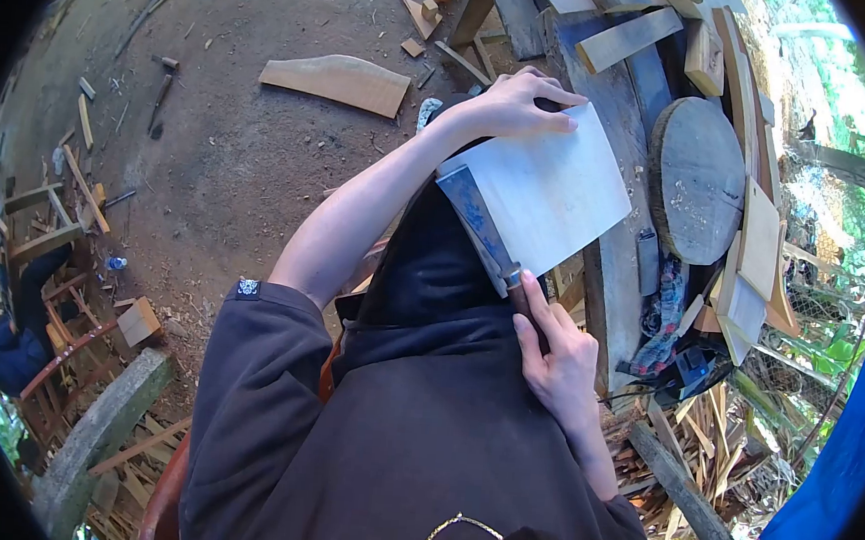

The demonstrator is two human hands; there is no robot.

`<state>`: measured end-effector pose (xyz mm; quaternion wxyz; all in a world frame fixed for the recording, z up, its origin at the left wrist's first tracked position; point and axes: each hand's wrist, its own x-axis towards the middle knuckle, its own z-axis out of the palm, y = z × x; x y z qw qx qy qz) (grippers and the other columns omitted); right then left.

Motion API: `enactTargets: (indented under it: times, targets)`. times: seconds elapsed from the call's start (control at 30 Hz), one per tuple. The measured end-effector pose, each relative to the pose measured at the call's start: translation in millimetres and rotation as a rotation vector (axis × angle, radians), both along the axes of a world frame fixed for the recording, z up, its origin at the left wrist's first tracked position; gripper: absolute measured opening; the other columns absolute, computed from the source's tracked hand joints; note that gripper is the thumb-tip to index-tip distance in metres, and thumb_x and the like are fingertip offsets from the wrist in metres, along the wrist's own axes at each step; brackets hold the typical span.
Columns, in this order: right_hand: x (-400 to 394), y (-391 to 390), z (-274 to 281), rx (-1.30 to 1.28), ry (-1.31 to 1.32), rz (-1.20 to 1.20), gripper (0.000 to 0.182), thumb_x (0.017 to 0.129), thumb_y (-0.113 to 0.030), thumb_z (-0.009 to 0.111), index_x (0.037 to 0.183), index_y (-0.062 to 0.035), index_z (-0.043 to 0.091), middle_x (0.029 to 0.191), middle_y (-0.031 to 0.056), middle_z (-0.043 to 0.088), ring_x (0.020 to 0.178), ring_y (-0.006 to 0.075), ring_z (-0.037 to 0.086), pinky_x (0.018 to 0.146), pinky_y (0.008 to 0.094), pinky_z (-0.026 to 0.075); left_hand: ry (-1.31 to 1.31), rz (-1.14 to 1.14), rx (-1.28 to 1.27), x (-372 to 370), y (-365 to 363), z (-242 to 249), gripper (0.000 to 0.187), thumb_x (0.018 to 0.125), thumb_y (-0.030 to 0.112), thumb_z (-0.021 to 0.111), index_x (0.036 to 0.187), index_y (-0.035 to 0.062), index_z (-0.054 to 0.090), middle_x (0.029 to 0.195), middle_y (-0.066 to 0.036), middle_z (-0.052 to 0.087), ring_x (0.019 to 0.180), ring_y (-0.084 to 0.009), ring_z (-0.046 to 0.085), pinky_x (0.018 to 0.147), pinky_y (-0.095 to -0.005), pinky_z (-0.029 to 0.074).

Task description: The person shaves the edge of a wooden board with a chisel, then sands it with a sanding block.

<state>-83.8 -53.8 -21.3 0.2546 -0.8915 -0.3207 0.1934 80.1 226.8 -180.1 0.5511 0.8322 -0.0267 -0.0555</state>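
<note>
Two bare hands are at work on a pale board, which lies tilted over the lap at the middle of the view. The right hand, at the board's six o'clock, is wrapped around the brown handle of a bladed tool, its index finger stretched along the grip. The blue-streaked blade runs along the board's eight o'clock edge. The left hand rests on the board's far end, near twelve, thumb and forefinger apart; I cannot tell whether its hidden fingers pinch the edge.

Farther from the board, a curved-edge plank lies on the dirt at ten o'clock. A round wood slab stands at three, timber offcuts are heaped at one, split scraps lie at five, and a blue tarp hangs at four.
</note>
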Motion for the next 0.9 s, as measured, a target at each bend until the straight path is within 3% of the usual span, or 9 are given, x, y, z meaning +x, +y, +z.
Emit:
enactTargets:
  times: [0.27,0.53,0.9]
  targets:
    - [-5.4,-27.3,22.3,-0.042,-0.009,0.037,0.062,0.099,-0.016,0.077,0.159,-0.0221,0.06,0.077,0.0073,0.061,0.058,0.0256,0.064,0.057,0.0412,0.053,-0.058,0.019,-0.016,0.3,-1.7,-1.7,0.057,0.098,0.05,0.075,0.15,0.0262,0.071,0.144,-0.012,0.068,0.153,-0.0342,0.039,0.128,-0.0504,0.03]
    - [3.3,-9.1,5.0,-0.007,-0.032,0.037,0.062,0.1,-0.016,0.076,0.159,-0.0218,0.059,0.078,0.0073,0.06,0.056,0.0259,0.063,0.055,0.0411,0.052,-0.026,0.044,-0.015,-5.6,-4.6,9.0,0.059,0.095,0.051,0.077,0.149,0.0277,0.071,0.155,-0.02,0.057,0.158,-0.0359,0.036,0.13,-0.0513,0.03]
    - [7.1,-20.2,22.5,-0.043,-0.025,0.057,0.062,0.1,-0.017,0.076,0.159,-0.0219,0.06,0.076,0.0064,0.057,0.055,0.0261,0.062,0.054,0.0408,0.051,-0.028,0.055,-0.018,-6.6,-3.9,9.4,0.059,0.096,0.051,0.077,0.149,0.0265,0.071,0.154,-0.019,0.058,0.158,-0.0354,0.035,0.131,-0.0525,0.027]
